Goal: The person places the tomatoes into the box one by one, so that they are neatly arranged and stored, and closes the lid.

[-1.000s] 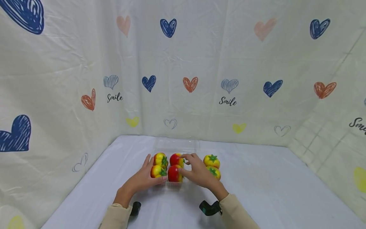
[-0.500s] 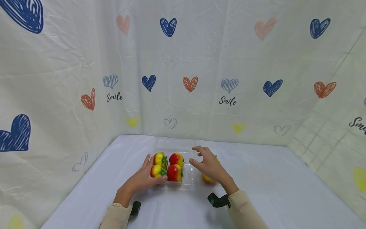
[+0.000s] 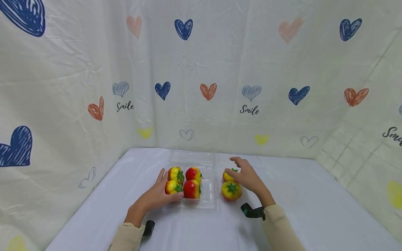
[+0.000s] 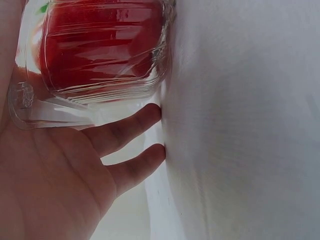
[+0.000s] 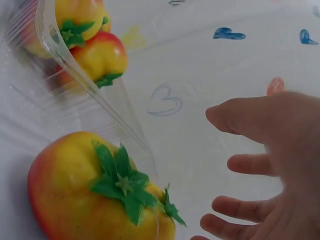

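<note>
A clear plastic clamshell box point(image 3: 208, 200) stands on the table with its lid point(image 3: 193, 157) raised at the back. Inside sit two yellow fruits point(image 3: 173, 187) on the left and two redder ones point(image 3: 191, 189) beside them, persimmon-like with green leafy tops. My left hand point(image 3: 157, 193) rests against the box's front left corner, thumb at the front; in the left wrist view two straight fingers point(image 4: 125, 132) reach the tablecloth. Right of the box lie two more yellow persimmon-like fruits point(image 3: 231, 191). Above the rear one hovers my right hand point(image 3: 248, 176), holding nothing, fingers spread in the right wrist view.
A white cloth covers the table point(image 3: 298, 195). Behind it and along both sides hangs a pale curtain point(image 3: 220, 62) printed with hearts. Dark wrist-worn cameras point(image 3: 251, 211) stick out below the hands. The right part of the box's tray shows bare plastic.
My right hand has left the red fruits in the box and moved right, over the two fruits outside it. The front one of these is now uncovered. The left hand stays put.
</note>
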{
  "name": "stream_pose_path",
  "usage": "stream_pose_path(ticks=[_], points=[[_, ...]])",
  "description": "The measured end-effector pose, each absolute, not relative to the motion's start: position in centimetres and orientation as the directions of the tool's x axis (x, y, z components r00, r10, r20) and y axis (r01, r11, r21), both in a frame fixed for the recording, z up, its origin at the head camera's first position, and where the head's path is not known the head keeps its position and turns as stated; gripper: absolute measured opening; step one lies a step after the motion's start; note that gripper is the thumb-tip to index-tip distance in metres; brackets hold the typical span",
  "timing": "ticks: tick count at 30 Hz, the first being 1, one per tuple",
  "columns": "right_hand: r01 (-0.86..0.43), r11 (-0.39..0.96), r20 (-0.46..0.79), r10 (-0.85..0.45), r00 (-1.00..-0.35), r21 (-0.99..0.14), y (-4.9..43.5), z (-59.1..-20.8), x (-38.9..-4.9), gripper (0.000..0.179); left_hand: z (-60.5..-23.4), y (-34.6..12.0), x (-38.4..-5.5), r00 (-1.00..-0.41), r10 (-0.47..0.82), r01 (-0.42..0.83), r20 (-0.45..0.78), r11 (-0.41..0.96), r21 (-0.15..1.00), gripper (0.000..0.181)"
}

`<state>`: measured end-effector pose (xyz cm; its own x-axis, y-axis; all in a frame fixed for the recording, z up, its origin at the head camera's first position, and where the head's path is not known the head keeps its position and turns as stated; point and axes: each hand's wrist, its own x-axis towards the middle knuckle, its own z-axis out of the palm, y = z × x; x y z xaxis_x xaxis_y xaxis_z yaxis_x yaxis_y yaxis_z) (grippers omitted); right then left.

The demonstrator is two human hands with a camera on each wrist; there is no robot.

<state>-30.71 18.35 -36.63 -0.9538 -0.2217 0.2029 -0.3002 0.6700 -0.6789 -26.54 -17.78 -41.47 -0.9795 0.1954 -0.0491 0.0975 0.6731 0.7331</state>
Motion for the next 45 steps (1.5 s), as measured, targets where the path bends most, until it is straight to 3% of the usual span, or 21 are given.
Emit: stream_pose_path(ticks=[15, 24, 38, 45], points=[[-0.189, 0.598, 0.071, -0.215, -0.974, -0.779, 19.9, -39.1, -32.0, 0.056, -41.6, -17.9, -26.6, -0.980, 0.191, 0.093, -0.054, 0.680, 0.727, 0.130], [-0.211, 0.582, 0.062, -0.264, -0.962, -0.786, 19.9, -40.8, -32.7, 0.056, -41.5, -17.8, -26.7, -0.980, 0.190, 0.086, -0.062, 0.680, 0.728, 0.130], [-0.058, 0.601, -0.009, -0.107, -0.994, -0.797, 19.5, -41.5, -32.6, 0.065, -41.6, -17.8, -26.7, -0.979, 0.195, 0.094, -0.054, 0.676, 0.730, 0.129], [-0.041, 0.588, 0.004, -0.064, -0.998, -0.808, 19.4, -41.9, -32.7, 0.062, -41.6, -17.9, -26.7, -0.979, 0.196, 0.097, -0.052, 0.677, 0.729, 0.129]])
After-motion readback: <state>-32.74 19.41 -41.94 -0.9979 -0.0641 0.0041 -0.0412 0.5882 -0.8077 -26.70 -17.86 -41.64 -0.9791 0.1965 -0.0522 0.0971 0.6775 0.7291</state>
